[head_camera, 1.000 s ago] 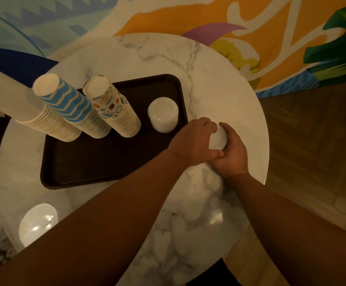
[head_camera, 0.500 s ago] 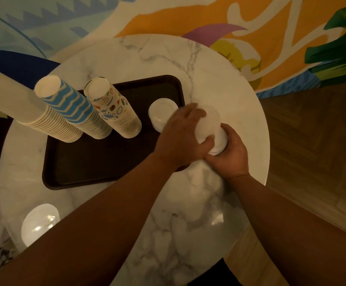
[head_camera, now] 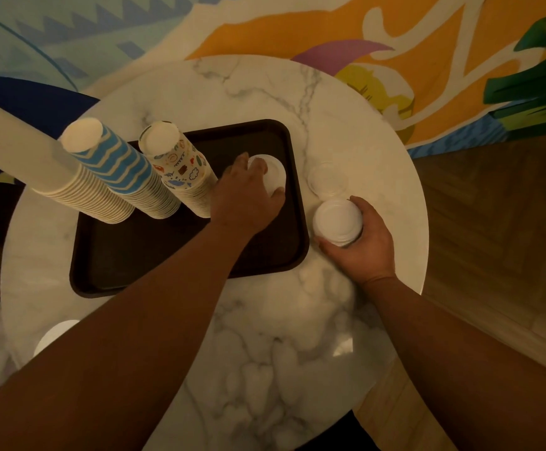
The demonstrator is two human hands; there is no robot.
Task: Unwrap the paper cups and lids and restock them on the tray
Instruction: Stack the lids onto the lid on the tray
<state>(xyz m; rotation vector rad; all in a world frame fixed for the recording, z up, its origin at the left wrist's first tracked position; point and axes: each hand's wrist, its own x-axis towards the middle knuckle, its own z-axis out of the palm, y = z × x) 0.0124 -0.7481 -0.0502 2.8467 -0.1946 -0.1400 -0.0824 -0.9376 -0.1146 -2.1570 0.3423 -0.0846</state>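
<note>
The round marble bench [head_camera: 200,102] carries the dark tray [head_camera: 141,255], which sits toward nine o'clock of its middle. Three tall upturned cup stacks lean on the tray's far left: plain white [head_camera: 37,157], blue-striped [head_camera: 118,161] and cartoon-printed [head_camera: 180,164]. The left hand [head_camera: 245,203], a second ago clasped with the right around one lid stack off the tray, has carried part of it across and now curls its fingers round the white lid stack on the tray [head_camera: 273,177], at the tray's two o'clock corner. The right hand [head_camera: 362,242] grips the remaining lid stack [head_camera: 336,221] on the bench, at three o'clock of the tray. A clear wrapper [head_camera: 327,180] lies just beyond it. Restocking of lids appears well underway.
</note>
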